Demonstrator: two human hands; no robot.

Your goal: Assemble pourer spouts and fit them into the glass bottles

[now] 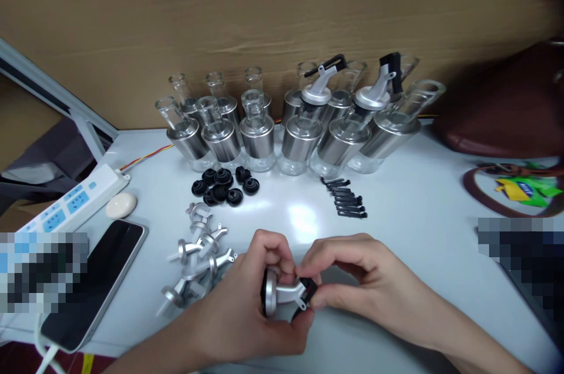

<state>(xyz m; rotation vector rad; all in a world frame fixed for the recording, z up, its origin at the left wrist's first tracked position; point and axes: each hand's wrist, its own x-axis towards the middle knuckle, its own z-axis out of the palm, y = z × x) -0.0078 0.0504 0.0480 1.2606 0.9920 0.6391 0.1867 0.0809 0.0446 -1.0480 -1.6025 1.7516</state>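
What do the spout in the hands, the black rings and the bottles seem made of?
Spout: silvery, dull sheen, likely metal, perhaps coated plastic. Black rings: matte, no glare, probably rubber. Bottles: see-through, so glass or clear plastic; brushed-metal sleeves.

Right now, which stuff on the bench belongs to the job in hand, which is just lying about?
In the job: left hand and right hand on a metal pour spout and its black cap; loose spouts; rubber seals; row of black caps; glass bottles.
Lying about: phone; power strip; brown bag.
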